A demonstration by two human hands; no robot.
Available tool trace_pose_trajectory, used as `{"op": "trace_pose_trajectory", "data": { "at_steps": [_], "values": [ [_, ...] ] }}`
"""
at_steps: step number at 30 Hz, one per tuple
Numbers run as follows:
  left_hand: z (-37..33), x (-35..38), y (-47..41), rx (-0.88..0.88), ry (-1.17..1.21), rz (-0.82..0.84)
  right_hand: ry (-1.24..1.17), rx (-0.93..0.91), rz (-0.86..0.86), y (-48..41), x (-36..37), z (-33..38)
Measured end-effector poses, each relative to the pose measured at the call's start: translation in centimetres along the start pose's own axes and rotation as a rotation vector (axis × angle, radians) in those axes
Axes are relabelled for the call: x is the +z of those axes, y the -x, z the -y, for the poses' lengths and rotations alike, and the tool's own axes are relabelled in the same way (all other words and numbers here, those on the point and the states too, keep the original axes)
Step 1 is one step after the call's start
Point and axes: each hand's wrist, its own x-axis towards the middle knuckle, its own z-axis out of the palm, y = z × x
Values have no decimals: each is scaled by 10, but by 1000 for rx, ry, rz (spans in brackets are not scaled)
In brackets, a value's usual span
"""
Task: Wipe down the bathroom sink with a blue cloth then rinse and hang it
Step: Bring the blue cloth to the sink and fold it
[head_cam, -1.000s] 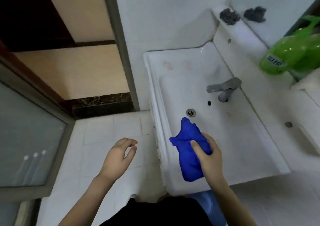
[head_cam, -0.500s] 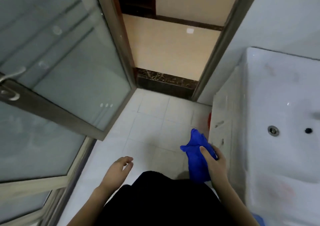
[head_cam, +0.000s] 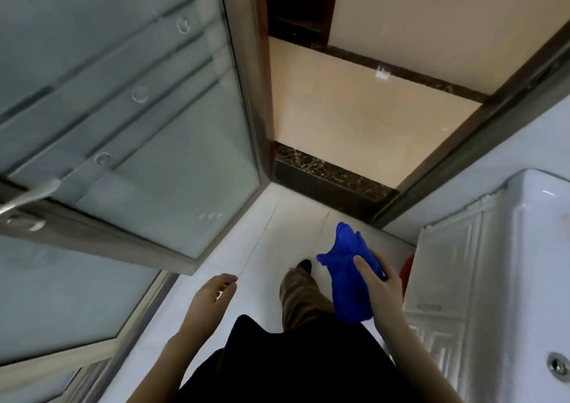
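1. Head view: the blue cloth hangs bunched in the right hand, over the white tiled floor and just left of the panelled white cabinet under the sink.
2. Its long axis runs from the person's body towards the doorway, with the narrow crumpled end pointing at the dark marble threshold.
3. The cloth looks soft and thick, with deep folds.
4. The right hand grips it, thumb laid across the front and fingers wrapped behind.
5. The left hand holds nothing, its fingers loosely curled over the floor.
6. The sink is glossy white with a round metal drain.
7. A frosted glass door in a metal frame stands to the left.
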Motion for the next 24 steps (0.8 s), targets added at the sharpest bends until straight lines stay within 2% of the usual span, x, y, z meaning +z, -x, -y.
{"op": "trace_pose_trajectory", "data": {
  "at_steps": [5, 12, 18, 24],
  "values": [
    [-69, -14, -87, 23, -45, -8, -6, 0, -2, -79, 20, 59],
    [-214, -23, -221, 276, -149, 94, -124, -33, -115, -159, 13, 143],
    [-273, 7, -333, 380, -303, 381, -239, 12, -362, -194, -3, 150],
    [-347, 45, -431, 522, -620, 788, -383, 116, -804, -202, 7, 146]
  ]
}}
